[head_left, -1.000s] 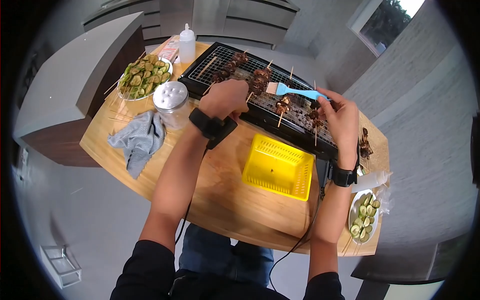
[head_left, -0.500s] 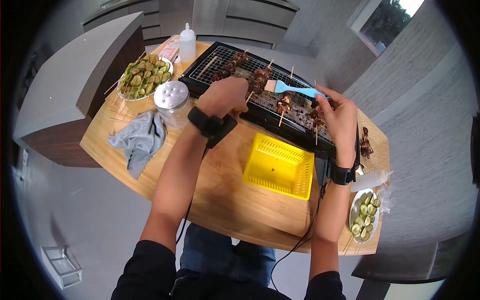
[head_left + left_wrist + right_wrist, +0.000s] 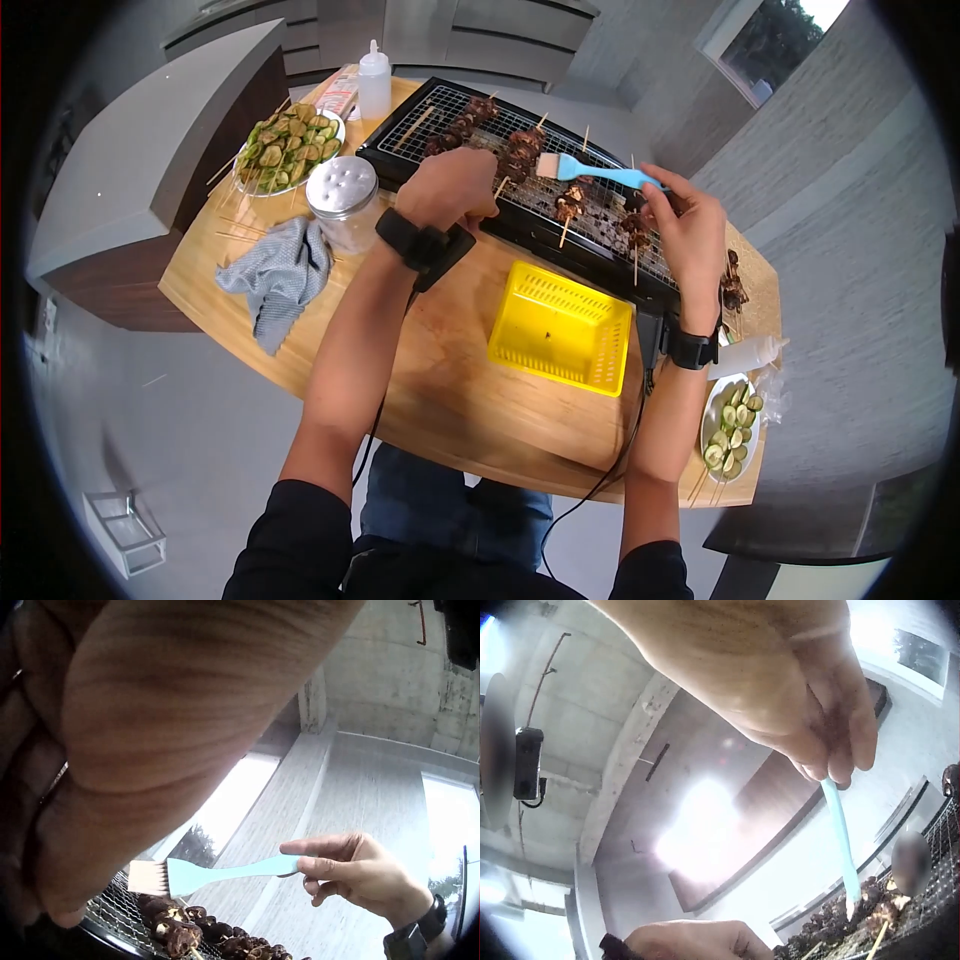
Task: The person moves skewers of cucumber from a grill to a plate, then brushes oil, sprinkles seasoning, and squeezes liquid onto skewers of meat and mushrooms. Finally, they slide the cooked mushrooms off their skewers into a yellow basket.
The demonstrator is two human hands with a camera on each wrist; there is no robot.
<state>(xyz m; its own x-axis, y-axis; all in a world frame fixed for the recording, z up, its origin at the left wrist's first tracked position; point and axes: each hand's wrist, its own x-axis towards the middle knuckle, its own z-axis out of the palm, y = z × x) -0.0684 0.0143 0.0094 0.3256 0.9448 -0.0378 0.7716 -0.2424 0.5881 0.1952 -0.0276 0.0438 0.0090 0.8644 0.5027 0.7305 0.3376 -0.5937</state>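
Note:
My right hand [image 3: 690, 235] pinches the handle of a light blue basting brush [image 3: 605, 176] between thumb and fingers, above the grill [image 3: 400, 165]. The pale bristles point left, beside a meat skewer [image 3: 520, 155]; whether they touch it I cannot tell. At the grill's near edge my left hand [image 3: 450, 190] has its fingers curled down, close to the lower ends of skewers; what its fingertips hold is hidden. Another meat skewer [image 3: 570, 205] lies below the brush. In the left wrist view the brush [image 3: 232, 874] is level, in my right hand [image 3: 360, 874].
A yellow basket [image 3: 560, 330] stands in front of the grill. Left are a shaker jar [image 3: 343, 205], a grey cloth [image 3: 280, 280], a plate of sliced-vegetable skewers [image 3: 290, 150] and a squeeze bottle [image 3: 374, 85]. Right are another bottle [image 3: 740, 358] and a vegetable plate [image 3: 730, 430]. A cord [image 3: 600, 485] hangs over the edge.
The brush has shifted slightly, first down and then a little to the right and up, with my right hand. My left hand has hardly moved.

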